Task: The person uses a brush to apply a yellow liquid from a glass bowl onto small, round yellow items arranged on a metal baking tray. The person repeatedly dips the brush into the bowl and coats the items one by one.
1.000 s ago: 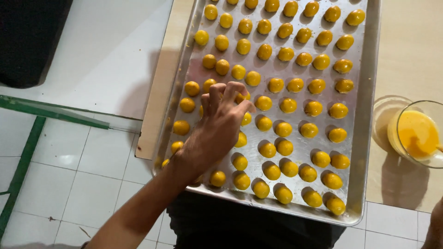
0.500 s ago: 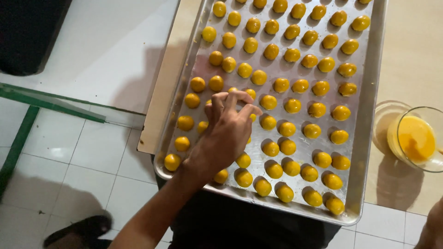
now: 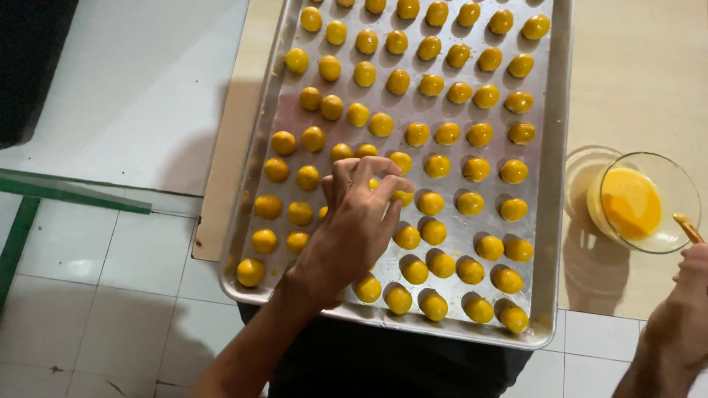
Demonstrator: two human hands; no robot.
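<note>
A silver baking tray (image 3: 554,221) holds several rows of small glossy yellow dough balls (image 3: 437,165). My left hand (image 3: 354,225) reaches over the tray's near-left part, fingertips bunched around one ball (image 3: 403,196) that rests on the tray; a few balls are hidden under the palm. My right hand (image 3: 686,317) is at the lower right edge of the view, closed on a thin brush handle (image 3: 689,228) whose yellow-stained tip points at a glass bowl of yellow egg wash (image 3: 640,203).
The tray lies on a light wooden board (image 3: 221,191), with a pale tabletop (image 3: 641,74) to the right. White floor tiles (image 3: 110,295), a green frame edge (image 3: 66,191) and a dark object at the upper left (image 3: 29,66) surround it. My dark clothing (image 3: 383,361) is below the tray.
My left hand has shifted slightly farther into the tray, fingers tightening over one ball. My right hand with the brush has come into view at the lower right.
</note>
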